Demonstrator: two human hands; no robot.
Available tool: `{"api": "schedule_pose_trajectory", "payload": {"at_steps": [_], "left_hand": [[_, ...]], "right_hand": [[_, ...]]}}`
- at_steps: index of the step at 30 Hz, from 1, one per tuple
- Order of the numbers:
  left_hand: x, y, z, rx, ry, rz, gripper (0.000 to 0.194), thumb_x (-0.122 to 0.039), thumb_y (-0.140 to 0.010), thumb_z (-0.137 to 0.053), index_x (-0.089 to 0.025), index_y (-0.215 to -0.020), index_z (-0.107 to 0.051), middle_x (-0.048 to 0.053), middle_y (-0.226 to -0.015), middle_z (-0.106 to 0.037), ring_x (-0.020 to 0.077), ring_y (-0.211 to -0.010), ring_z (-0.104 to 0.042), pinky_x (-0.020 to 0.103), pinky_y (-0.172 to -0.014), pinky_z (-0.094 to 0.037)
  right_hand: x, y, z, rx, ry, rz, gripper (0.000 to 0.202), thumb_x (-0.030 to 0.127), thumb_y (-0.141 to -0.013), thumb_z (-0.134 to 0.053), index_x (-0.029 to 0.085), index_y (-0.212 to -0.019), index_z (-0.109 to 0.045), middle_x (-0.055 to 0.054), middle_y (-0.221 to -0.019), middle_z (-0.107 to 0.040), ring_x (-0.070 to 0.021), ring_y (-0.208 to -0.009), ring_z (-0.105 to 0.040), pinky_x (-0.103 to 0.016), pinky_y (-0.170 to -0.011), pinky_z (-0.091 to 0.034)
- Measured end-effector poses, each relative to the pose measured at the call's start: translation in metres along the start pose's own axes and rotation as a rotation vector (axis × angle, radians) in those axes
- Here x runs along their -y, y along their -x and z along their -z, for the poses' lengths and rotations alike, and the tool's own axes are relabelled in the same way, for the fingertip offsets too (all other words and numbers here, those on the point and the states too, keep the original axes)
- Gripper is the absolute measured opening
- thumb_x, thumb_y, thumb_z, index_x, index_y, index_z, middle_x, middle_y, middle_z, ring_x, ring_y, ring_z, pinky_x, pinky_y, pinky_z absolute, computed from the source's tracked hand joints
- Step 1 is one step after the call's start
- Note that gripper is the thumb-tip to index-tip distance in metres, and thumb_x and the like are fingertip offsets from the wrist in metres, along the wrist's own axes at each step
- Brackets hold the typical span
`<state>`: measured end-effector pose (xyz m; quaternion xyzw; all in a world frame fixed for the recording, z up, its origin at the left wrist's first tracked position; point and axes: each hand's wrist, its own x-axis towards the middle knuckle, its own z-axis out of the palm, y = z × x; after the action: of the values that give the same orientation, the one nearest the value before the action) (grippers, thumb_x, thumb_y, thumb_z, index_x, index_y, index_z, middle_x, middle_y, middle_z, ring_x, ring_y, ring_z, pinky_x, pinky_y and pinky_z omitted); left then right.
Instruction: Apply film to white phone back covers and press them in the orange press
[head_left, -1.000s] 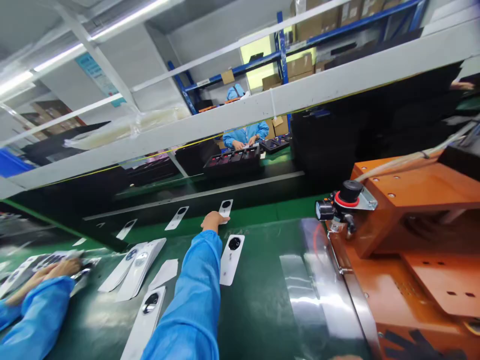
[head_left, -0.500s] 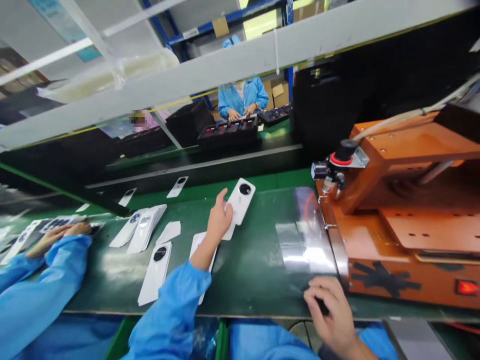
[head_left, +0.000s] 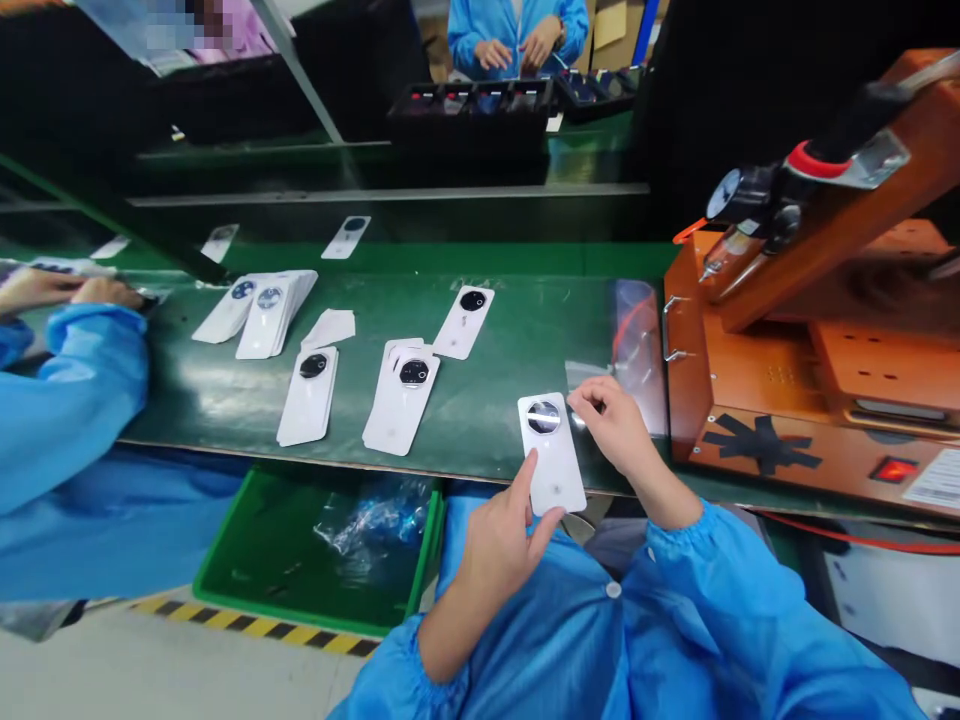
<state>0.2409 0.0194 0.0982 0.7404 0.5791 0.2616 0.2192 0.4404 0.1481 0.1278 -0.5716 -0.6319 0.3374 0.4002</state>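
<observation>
Across the view runs a long bench (head_left: 480, 410) with a smooth, faintly glossy green top. At its right stands an orange machine (head_left: 720, 370), hard and boxy, with black tape (head_left: 761, 443) in a star on its front. Below the near edge sits a green crate (head_left: 270, 560), apparently moulded plastic, with crumpled clear film (head_left: 371, 520) inside. Left of centre lies a fanned stack of panels (head_left: 405, 400), flat and round-cornered.

The left hand (head_left: 499, 540) holds the white panel (head_left: 555, 465) at the near edge of the bench, forefinger on its left side, thumb at its bottom; the fingers underneath are hidden. The right hand (head_left: 611, 425) is just beside the upper right corner, its thumb and forefinger drawn narrow; whether anything thin sits between them, I cannot tell.

Slim and rectangular, the panel looks light and stiff, likely glass or hard plastic. Its sleek face probably slides easily under dry skin, and its corners could chip if knocked. The best hold seems to be by the two long edges, clear of the round, mirror-like camera disc (head_left: 544, 417) near the top, which would likely take fingerprints.
</observation>
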Motion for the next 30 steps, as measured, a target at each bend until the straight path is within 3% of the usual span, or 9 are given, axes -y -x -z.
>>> {"api": "schedule_pose_trajectory", "payload": {"at_steps": [2, 4, 6, 8, 10, 14, 30], "left_hand": [[0.009, 0.002, 0.006, -0.062, -0.091, -0.091, 0.069, -0.051, -0.094, -0.061, -0.019, -0.152, -0.043, 0.009, -0.092, -0.073, 0.0235, -0.083, -0.071, 0.035, -0.077, -0.055], [0.018, 0.001, 0.006, -0.098, -0.15, -0.208, 0.069, -0.059, -0.088, -0.065, -0.021, -0.145, -0.053, 0.016, -0.118, -0.071, 0.0321, -0.112, -0.066, 0.044, -0.096, -0.05], [0.025, -0.001, 0.0, -0.053, -0.18, -0.296, 0.073, -0.066, -0.085, -0.065, -0.024, -0.144, -0.055, 0.016, -0.144, -0.059, 0.0383, -0.137, -0.049, 0.053, -0.112, -0.035], [0.027, -0.002, -0.008, -0.022, -0.196, -0.308, 0.071, -0.065, -0.087, -0.063, -0.027, -0.145, -0.054, 0.012, -0.155, -0.051, 0.0385, -0.147, -0.038, 0.056, -0.119, -0.023], [0.026, -0.003, -0.016, -0.04, -0.201, -0.275, 0.063, -0.062, -0.089, -0.063, -0.03, -0.143, -0.057, 0.009, -0.154, -0.052, 0.0371, -0.148, -0.037, 0.057, -0.121, -0.017], [0.022, -0.004, -0.024, -0.093, -0.198, -0.207, 0.056, -0.064, -0.087, -0.064, -0.035, -0.135, -0.065, 0.006, -0.146, -0.061, 0.0355, -0.143, -0.043, 0.055, -0.12, -0.019], [0.022, -0.005, -0.026, -0.113, -0.16, -0.185, 0.057, -0.068, -0.085, -0.065, -0.036, -0.132, -0.067, 0.005, -0.143, -0.063, 0.0346, -0.141, -0.046, 0.054, -0.119, -0.02]], "right_hand": [[0.0, -0.002, -0.002, 0.022, 0.014, -0.003, 0.025, 0.04, -0.089, -0.06, 0.021, -0.075, -0.068, -0.006, -0.093, -0.062, -0.022, -0.092, -0.059, -0.039, -0.085, -0.047], [0.003, -0.002, -0.005, 0.025, 0.031, 0.001, 0.025, 0.039, -0.089, -0.06, 0.021, -0.075, -0.069, -0.006, -0.094, -0.062, -0.0227, -0.094, -0.059, -0.04, -0.087, -0.046], [0.006, 0.0, -0.01, -0.001, 0.065, -0.001, 0.022, 0.038, -0.089, -0.061, 0.021, -0.077, -0.07, -0.006, -0.095, -0.062, -0.0234, -0.095, -0.059, -0.042, -0.09, -0.045], [0.009, 0.003, -0.017, -0.037, 0.118, -0.004, 0.02, 0.036, -0.088, -0.061, 0.022, -0.078, -0.071, -0.006, -0.096, -0.063, -0.0247, -0.098, -0.058, -0.044, -0.093, -0.043], [0.012, 0.008, -0.022, -0.054, 0.168, -0.003, 0.019, 0.034, -0.089, -0.061, 0.022, -0.079, -0.072, -0.006, -0.098, -0.064, -0.0259, -0.101, -0.058, -0.047, -0.096, -0.041], [0.013, 0.013, -0.028, -0.04, 0.192, -0.001, 0.021, 0.035, -0.09, -0.059, 0.023, -0.081, -0.072, -0.006, -0.101, -0.065, -0.0265, -0.102, -0.057, -0.047, -0.097, -0.041], [0.018, 0.01, -0.032, -0.055, 0.359, -0.001, 0.024, 0.036, -0.092, -0.056, 0.022, -0.081, -0.071, -0.007, -0.103, -0.066, -0.0281, -0.103, -0.056, -0.045, -0.091, -0.036]]}}
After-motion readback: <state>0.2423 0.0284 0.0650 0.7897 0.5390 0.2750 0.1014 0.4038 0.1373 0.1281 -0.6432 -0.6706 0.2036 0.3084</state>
